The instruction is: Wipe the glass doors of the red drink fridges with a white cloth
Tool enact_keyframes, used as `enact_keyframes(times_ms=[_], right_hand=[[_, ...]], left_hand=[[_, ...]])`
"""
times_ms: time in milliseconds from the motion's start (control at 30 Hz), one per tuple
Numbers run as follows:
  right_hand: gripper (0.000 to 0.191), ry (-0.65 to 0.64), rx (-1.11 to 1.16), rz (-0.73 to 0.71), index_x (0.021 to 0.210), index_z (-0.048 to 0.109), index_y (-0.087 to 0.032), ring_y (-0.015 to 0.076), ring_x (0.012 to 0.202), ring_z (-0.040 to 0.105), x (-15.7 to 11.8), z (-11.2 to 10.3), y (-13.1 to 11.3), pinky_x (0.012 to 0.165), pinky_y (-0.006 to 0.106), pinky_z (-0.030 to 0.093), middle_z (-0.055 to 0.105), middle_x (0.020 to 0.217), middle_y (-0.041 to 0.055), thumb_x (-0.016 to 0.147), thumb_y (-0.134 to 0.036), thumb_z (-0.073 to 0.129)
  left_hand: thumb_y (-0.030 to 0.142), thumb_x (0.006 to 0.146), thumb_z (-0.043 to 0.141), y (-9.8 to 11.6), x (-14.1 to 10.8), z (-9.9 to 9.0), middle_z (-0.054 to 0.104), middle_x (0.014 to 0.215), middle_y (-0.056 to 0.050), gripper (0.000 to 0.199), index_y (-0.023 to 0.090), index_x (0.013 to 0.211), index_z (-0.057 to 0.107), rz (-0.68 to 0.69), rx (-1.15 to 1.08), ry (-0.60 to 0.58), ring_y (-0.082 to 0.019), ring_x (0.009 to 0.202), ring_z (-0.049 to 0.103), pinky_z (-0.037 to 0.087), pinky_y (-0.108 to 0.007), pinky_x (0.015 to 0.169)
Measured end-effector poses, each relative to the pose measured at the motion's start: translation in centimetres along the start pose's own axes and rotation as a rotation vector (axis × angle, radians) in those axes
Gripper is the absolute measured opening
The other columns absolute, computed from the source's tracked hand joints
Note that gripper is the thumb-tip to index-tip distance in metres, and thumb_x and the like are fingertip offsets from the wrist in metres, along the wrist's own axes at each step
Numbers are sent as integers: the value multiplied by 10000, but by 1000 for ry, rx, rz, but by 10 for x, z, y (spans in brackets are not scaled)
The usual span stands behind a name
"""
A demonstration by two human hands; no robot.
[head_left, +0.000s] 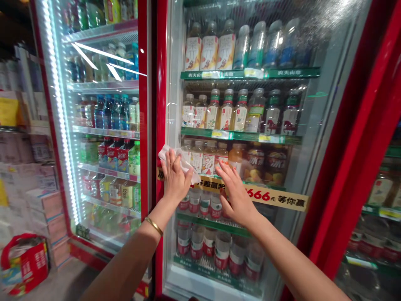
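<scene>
White crumpled wipe, paper or cloth I cannot tell, lies beneath the person's left hand, against the glass door of a tall drinks refrigerator, close to its upright red frame. That hand is laid over it, fingers extended rather than clenched, and white folds stick out around the fingers and thumb; a smooth gold-coloured bangle circles the wrist. To its right, well apart from the wipe, the right hand is raised with loose fingers, gripping nothing I can see; whether it touches the glass I cannot tell.

Across the door at the level of both hands runs a long tan strip with black and red characters, partly covered by them. Behind the glass, above the hands, clear bottles with pale labels line green-edged shelves; below the hands stand bottles with red-and-white labels.

Left of the left hand, a second red-framed refrigerator glows with a white light strip. Farther left and lower, pale pink cartons are stacked beside a red patterned bag.
</scene>
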State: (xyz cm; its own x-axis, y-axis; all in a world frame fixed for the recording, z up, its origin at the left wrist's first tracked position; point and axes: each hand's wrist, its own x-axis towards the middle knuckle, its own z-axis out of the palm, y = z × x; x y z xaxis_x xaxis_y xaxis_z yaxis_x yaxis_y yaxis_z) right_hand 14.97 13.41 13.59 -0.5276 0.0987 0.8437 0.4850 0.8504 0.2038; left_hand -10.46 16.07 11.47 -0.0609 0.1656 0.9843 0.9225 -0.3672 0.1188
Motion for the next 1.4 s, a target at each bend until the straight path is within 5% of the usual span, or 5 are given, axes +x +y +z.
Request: enact_keyframes(times_ms=[267, 633, 833, 1200, 1400], right_hand=[[830, 102, -435, 209, 1794, 186, -347, 341, 1751, 160, -96, -39, 36, 1396, 729, 187, 193, 1878, 50, 1071, -261, 585], [862, 113, -502, 110, 1793, 21, -382, 318, 1742, 201, -6, -26, 59, 1433, 679, 78, 218, 1861, -3, 1109, -364, 546], [910, 159, -489, 112, 1794, -9, -348, 357, 1713, 291, -9, -15, 59, 1418, 706, 149, 189, 1859, 20, 1095, -386, 572], [851, 186, -622, 116, 1791, 148, -376, 368, 1727, 249, -36, -57, 81, 1404, 737, 119, 202, 1865, 34, 1081, -420, 615], [893, 213, -605, 124, 1801, 95, -324, 352, 1722, 273, -39, -53, 87, 1419, 707, 71, 253, 1848, 52, 1074, -418, 607]], left_hand=[[793, 1003, 538, -15, -15, -3, 242, 1857, -196, 1062, 248, 1790, 77, 332, 73, -138, -349, 1765, 90, 110, -649, 1425], [443, 1143, 437, 34, -18, 9, 366, 1831, 2, 705, 411, 1791, 161, 345, 44, -209, -253, 1749, 194, 133, -569, 1448], [308, 1132, 432, 31, 19, 11, 112, 1896, -86, 792, 316, 1809, 22, 113, 81, 6, -317, 1766, -13, 66, -694, 1427], [477, 1059, 652, 43, 4, 9, -39, 1902, -24, 844, 456, 1775, 206, 209, 128, -112, -431, 1752, -13, 90, -819, 1365], [533, 1059, 627, 107, 11, 44, 71, 1898, -93, 1029, 314, 1806, -46, 326, 17, -160, -362, 1763, 42, 86, -679, 1430]])
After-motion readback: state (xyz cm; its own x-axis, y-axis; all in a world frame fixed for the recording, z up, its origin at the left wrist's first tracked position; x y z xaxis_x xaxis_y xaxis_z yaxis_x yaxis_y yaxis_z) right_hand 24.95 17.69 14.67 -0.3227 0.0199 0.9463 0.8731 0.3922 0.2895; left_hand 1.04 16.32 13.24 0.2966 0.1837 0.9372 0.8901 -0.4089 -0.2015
